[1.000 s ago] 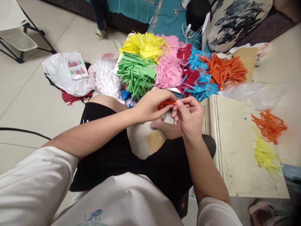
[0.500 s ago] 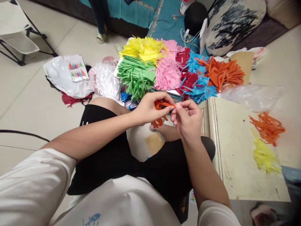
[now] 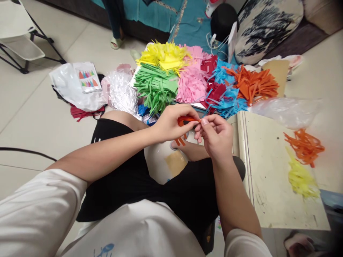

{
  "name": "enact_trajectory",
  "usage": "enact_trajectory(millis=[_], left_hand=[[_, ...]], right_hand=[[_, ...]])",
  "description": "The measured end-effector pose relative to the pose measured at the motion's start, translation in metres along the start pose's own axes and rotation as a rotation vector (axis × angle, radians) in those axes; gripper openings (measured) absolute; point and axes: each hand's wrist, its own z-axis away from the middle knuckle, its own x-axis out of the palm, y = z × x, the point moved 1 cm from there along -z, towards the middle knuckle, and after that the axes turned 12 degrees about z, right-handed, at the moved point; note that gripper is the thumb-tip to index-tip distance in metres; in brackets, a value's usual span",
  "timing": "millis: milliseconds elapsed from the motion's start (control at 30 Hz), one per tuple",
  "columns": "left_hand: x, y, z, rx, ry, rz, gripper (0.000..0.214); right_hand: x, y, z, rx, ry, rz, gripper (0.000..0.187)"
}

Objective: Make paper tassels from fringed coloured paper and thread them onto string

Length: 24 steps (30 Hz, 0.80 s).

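Observation:
Between my two hands, above my lap, is an orange paper tassel (image 3: pixel 184 119). My left hand (image 3: pixel 174 121) is closed around its strips, several of which hang below the palm. The fingertips of my right hand (image 3: pixel 215 134) pinch the tassel's narrow end, close to my left thumb and forefinger. Part of the tassel is hidden by my fingers. Past my hands lie heaps of fringed paper: green (image 3: pixel 155 85), yellow (image 3: pixel 163 57), pink (image 3: pixel 191 82), dark red (image 3: pixel 214 92), blue (image 3: pixel 230 105) and orange (image 3: pixel 255 85).
On the cream cabinet (image 3: pixel 278 185) at right lie an orange tassel (image 3: pixel 305 146) and a yellow one (image 3: pixel 302 178). A clear plastic bag (image 3: pixel 289 110) is behind them. Silvery fringe (image 3: pixel 123 92) and a white bag (image 3: pixel 77 85) lie at left. A person's foot (image 3: pixel 116 43) shows near the sofa.
The orange strips hanging under my left hand have shifted, and fewer show now. My right hand has moved very slightly to the right, still pinching.

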Motion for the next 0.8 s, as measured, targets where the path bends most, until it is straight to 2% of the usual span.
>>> enact_trajectory(millis=[167,300,800], left_hand=[[0.001,0.002,0.001,-0.078,-0.013,0.013,0.025],[0.003,0.003,0.003,-0.161,0.029,0.115,0.026],[0.009,-0.002,0.005,-0.285,0.118,0.247,0.047]], right_hand=[[-0.001,-0.001,0.000,-0.008,0.021,0.068,0.053],[0.000,0.000,0.001,-0.024,0.039,0.070,0.051],[0.010,-0.005,0.007,-0.036,0.079,0.134,0.053]])
